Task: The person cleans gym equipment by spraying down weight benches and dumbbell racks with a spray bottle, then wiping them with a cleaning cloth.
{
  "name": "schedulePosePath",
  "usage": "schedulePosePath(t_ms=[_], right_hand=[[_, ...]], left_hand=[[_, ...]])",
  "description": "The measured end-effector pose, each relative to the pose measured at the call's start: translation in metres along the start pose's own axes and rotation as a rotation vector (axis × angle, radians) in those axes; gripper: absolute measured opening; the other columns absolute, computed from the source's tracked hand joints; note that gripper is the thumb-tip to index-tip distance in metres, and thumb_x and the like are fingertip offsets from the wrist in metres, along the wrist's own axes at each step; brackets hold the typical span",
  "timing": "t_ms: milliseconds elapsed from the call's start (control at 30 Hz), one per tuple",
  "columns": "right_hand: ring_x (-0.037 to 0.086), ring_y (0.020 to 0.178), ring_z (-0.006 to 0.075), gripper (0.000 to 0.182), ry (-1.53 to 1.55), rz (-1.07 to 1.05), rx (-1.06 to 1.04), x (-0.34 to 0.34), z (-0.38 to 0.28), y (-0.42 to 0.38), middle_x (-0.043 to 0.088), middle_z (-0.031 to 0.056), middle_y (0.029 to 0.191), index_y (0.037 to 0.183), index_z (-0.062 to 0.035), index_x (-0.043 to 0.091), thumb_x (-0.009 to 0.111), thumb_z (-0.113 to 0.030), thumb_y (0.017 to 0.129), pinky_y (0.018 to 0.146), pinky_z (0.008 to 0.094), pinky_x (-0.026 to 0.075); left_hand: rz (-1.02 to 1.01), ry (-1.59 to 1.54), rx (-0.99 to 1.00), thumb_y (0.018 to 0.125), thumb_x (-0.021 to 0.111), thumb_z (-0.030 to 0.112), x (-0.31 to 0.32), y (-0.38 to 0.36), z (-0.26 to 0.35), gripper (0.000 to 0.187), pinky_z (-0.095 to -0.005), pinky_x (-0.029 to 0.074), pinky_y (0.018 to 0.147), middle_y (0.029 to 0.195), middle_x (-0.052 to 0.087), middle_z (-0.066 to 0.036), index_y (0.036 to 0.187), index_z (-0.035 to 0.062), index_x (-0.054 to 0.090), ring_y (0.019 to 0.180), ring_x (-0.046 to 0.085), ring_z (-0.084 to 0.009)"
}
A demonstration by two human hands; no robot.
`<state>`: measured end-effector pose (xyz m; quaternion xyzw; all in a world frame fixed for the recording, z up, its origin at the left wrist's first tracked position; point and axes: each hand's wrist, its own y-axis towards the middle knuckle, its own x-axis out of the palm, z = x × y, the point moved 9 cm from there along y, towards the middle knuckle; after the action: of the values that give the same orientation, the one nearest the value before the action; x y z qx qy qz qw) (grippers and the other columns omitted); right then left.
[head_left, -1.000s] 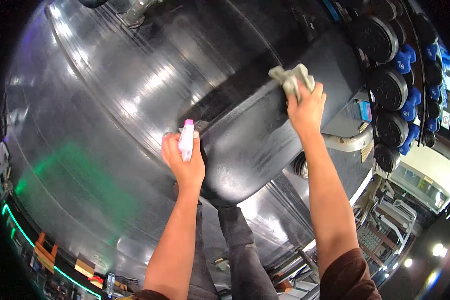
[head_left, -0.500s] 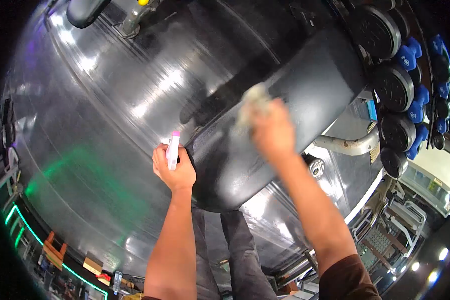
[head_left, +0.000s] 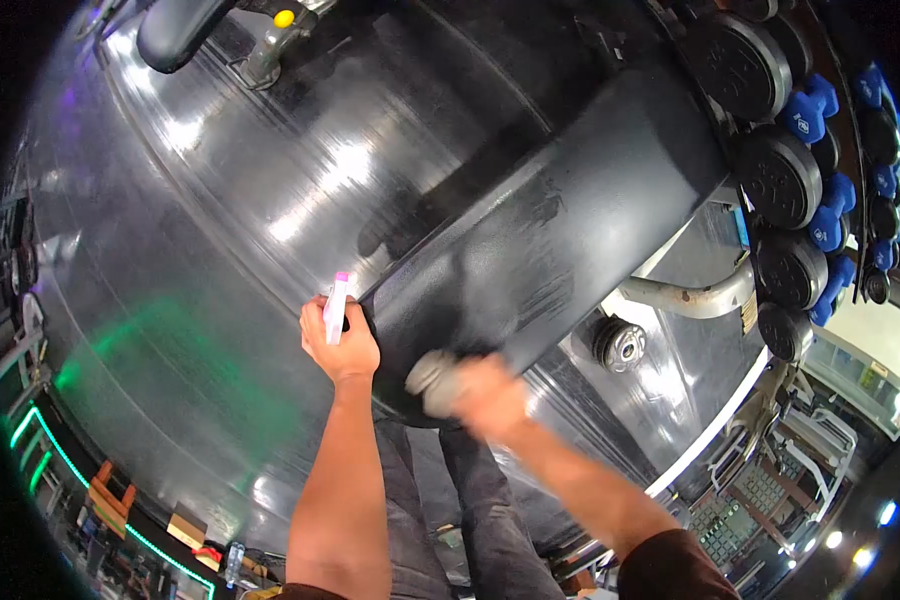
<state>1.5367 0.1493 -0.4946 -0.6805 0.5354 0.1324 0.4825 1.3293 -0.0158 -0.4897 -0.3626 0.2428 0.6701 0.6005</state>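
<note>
A long black padded bench (head_left: 580, 200) runs diagonally through the head view, its near end by my knees. Damp-looking streaks mark its surface. My left hand (head_left: 342, 342) is closed around a white bottle with a pink top (head_left: 336, 308), beside the bench's left edge. At the near end of the pad, my right hand (head_left: 490, 398) is blurred by motion and gripped on a pale grey cloth (head_left: 435, 384), which lies against the bench surface.
A rack of black dumbbells (head_left: 778, 178) and blue dumbbells (head_left: 830, 212) stands at the right. Under the bench are a bent metal leg (head_left: 695, 297) and a small round weight (head_left: 620, 344) on the floor. Another black pad (head_left: 175, 35) is at the upper left.
My right hand has moved with the cloth from the middle of the bench down and left to its near end. The bottle in my left hand has shifted slightly left.
</note>
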Motion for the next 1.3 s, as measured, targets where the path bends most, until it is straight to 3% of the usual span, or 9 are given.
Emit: schedulePosePath(t_ms=[100,200,300,500,733,900,1067,1167,1300], right_hand=[[0.060,0.090,0.0373,0.028,-0.042,0.591,0.299,-0.175,0.092,0.024,0.059,0.0159,0.104,0.110,-0.0107,0.069,0.063,-0.004,0.083,0.081,0.0445,0.054],[0.060,0.090,0.0391,0.046,-0.175,0.847,0.236,-0.186,0.086,0.015,0.055,0.0194,0.102,0.126,-0.0155,0.067,0.064,-0.006,0.081,0.079,0.0468,0.052],[0.056,0.097,0.0442,0.034,-0.221,0.716,0.227,-0.072,0.014,-0.014,0.058,0.0184,0.105,0.113,-0.0133,0.068,0.065,-0.024,0.081,0.084,0.0621,0.043],[0.053,0.107,0.0352,0.021,-0.048,0.054,-0.195,0.001,-0.035,-0.047,0.057,0.0069,0.115,0.096,-0.0200,0.073,0.071,-0.022,0.075,0.089,0.0497,0.049],[0.058,0.100,0.0418,0.046,-0.071,0.799,0.393,-0.135,0.144,-0.009,0.057,0.0216,0.107,0.127,-0.0072,0.062,0.064,-0.006,0.082,0.085,0.0501,0.049],[0.054,0.115,0.0503,0.064,0.233,0.694,0.338,-0.032,0.029,-0.053,0.050,0.0295,0.127,0.141,-0.0147,0.055,0.068,-0.008,0.078,0.092,0.0528,0.052],[0.066,0.098,0.0421,0.034,0.521,0.280,0.289,0.004,-0.004,-0.089,0.063,0.0178,0.119,0.117,-0.0157,0.068,0.071,-0.011,0.084,0.091,0.0521,0.053],[0.065,0.083,0.0383,0.018,0.402,0.580,0.067,-0.106,0.038,-0.059,0.067,0.0151,0.100,0.103,-0.0101,0.069,0.071,-0.017,0.086,0.078,0.0488,0.054],[0.061,0.086,0.0412,0.017,0.035,0.879,0.386,-0.215,0.126,-0.011,0.061,0.0199,0.100,0.098,-0.0047,0.063,0.063,-0.021,0.093,0.074,0.0500,0.051]], left_hand=[[-0.009,0.012,-0.025,0.088,0.068,0.020,0.002,-0.001,-0.005,0.022,-0.0465,0.048,0.086,0.101,0.064,-0.014,0.097,0.0033,0.057,0.096,0.062,-0.0356],[-0.008,0.015,-0.006,0.090,0.068,0.021,0.002,-0.003,-0.010,0.022,-0.0448,0.050,0.085,0.101,0.065,-0.016,0.099,0.0030,0.058,0.093,0.064,-0.0350],[0.019,0.009,0.025,0.090,0.067,0.020,0.004,-0.001,-0.010,0.021,-0.0439,0.049,0.083,0.097,0.065,-0.015,0.099,0.0030,0.058,0.090,0.064,-0.0341],[0.001,0.013,-0.022,0.091,0.066,0.020,0.007,-0.001,-0.015,0.020,-0.0432,0.049,0.082,0.096,0.065,-0.013,0.099,0.0034,0.059,0.087,0.063,-0.0316],[-0.005,0.025,-0.044,0.091,0.066,0.020,0.004,-0.004,-0.018,0.019,-0.0425,0.049,0.081,0.096,0.064,-0.011,0.099,0.0037,0.059,0.086,0.063,-0.0286],[-0.011,0.003,-0.032,0.092,0.066,0.019,0.005,-0.003,-0.009,0.019,-0.0427,0.049,0.081,0.095,0.064,-0.012,0.100,0.0034,0.060,0.084,0.062,-0.0295],[-0.021,-0.003,-0.072,0.088,0.067,0.020,0.005,-0.003,-0.015,0.022,-0.0487,0.049,0.084,0.099,0.065,-0.017,0.095,0.0019,0.057,0.095,0.063,-0.0392],[-0.011,-0.025,-0.066,0.088,0.067,0.020,0.007,-0.001,-0.013,0.022,-0.0487,0.049,0.084,0.099,0.065,-0.017,0.096,0.0017,0.057,0.095,0.063,-0.0393],[-0.008,-0.016,-0.067,0.088,0.067,0.019,0.007,-0.002,-0.016,0.022,-0.0487,0.050,0.083,0.098,0.066,-0.018,0.097,0.0014,0.057,0.093,0.064,-0.0401]])
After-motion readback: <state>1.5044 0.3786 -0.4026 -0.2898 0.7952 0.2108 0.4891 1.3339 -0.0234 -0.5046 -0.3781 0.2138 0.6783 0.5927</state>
